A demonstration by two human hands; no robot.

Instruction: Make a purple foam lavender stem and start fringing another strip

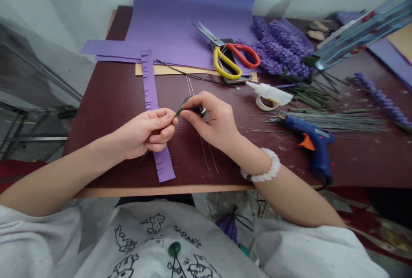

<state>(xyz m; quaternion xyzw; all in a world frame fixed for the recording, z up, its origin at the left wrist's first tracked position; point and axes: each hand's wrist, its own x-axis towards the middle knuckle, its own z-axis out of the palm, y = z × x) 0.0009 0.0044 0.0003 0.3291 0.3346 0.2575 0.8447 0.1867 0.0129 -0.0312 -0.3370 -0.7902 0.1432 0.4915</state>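
My left hand [151,130] and my right hand [209,119] meet above a maroon work mat [128,98], pinching a thin green-wrapped wire stem [180,111] between them. Its lower end pokes out below my left hand. A fringed purple paper strip [148,83] runs beneath my left hand and reappears below it [164,164]. I cannot tell whether my fingers grip the strip. Two bare thin wires [206,153] lie under my right hand. A white beaded bracelet [265,166] circles my right wrist.
Yellow-and-red-handled scissors [228,57] lie on purple paper [167,25]. Beyond them are purple paper flower spikes [280,48]. To the right lie a white glue bottle [270,95], a blue hot glue gun [313,145], and a bundle of green wires [325,121].
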